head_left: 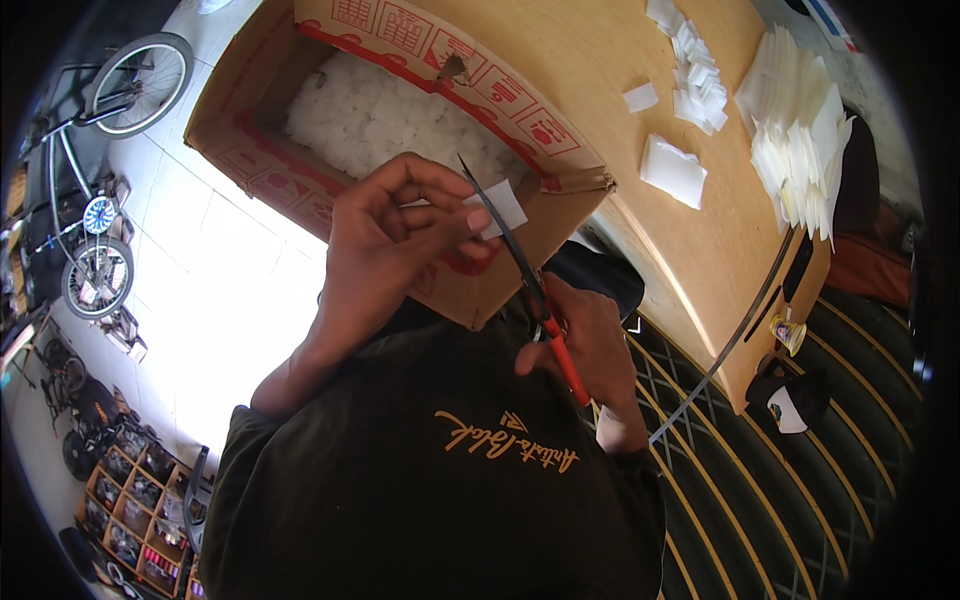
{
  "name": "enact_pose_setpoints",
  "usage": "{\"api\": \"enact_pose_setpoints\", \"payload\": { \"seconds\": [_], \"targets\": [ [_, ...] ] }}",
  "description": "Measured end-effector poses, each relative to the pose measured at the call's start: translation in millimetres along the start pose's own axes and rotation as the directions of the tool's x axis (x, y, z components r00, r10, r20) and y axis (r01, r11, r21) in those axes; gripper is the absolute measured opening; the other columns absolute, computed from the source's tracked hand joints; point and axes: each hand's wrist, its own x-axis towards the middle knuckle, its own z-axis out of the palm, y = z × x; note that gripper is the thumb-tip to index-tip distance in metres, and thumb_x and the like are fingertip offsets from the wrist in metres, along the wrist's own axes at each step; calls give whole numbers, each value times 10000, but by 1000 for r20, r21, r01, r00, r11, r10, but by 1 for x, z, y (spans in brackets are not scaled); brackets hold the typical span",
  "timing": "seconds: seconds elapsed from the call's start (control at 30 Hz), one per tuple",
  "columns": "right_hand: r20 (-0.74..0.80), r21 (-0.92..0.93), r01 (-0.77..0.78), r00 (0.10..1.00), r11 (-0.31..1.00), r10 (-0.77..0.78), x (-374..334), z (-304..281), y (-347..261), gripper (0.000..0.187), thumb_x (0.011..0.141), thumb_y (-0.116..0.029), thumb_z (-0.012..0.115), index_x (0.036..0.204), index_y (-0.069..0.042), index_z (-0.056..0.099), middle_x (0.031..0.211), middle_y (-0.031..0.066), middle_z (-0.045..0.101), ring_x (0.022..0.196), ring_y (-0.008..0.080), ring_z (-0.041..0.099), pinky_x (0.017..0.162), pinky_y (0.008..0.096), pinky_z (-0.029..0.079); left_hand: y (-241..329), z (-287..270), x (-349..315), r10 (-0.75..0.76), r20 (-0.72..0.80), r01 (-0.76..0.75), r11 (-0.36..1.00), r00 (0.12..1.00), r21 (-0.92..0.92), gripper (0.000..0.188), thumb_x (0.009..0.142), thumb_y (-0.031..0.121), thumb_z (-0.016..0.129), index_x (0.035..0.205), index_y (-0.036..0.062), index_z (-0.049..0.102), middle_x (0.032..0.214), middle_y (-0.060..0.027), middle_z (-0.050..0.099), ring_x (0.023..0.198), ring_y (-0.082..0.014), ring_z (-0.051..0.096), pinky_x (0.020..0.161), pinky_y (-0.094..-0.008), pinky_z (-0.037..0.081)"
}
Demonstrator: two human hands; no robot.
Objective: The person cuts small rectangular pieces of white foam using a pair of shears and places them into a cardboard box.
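Between the thumb and fingers of my left hand is a small white paper piece, held over the near side of an open cardboard box. My right hand grips scissors with red handles and dark blades. The blades point up and to the left, crossing in front of the paper beside my left fingertips. Whether they are parted I cannot make out. Many small white cut pieces fill the bottom of the box, which has red printing on its flaps.
On the wooden table at the right lie a small white stack, a loose white square, a heap of white strips and a large fanned pile of off-white sheets. A bicycle and a compartmented shelf stand at the left.
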Motion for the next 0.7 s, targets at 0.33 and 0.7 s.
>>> {"api": "enact_pose_setpoints", "payload": {
  "seconds": [0.33, 0.7],
  "targets": [
    [-69, 8, -25, 997, 1000, 26, 0, 6, 5, 589, 640, -525, 831, 892, -28, 640, 591, 114, 572, 606, 354, 604, 574, 405, 452, 6, -1, -2, -60, -55, 64, 995, 997, 70, 210, 867, -16, 687, 1025, -63, 557, 909, -127, 644, 833, -189, 703, 735, -256, 581],
    [1, 226, 42, 999, 973, -44, -1, 13, 10, 984, 382, -663, 874, 1054, -21, 552, 683, 127, 585, 682, 390, 614, 631, 430, 462, 6, -2, -5, 42, -160, -30, 997, 986, 77, 158, 909, 35, 650, 1037, -39, 595, 943, -93, 641, 800, -134, 652, 697, -256, 544]
  ]
}}
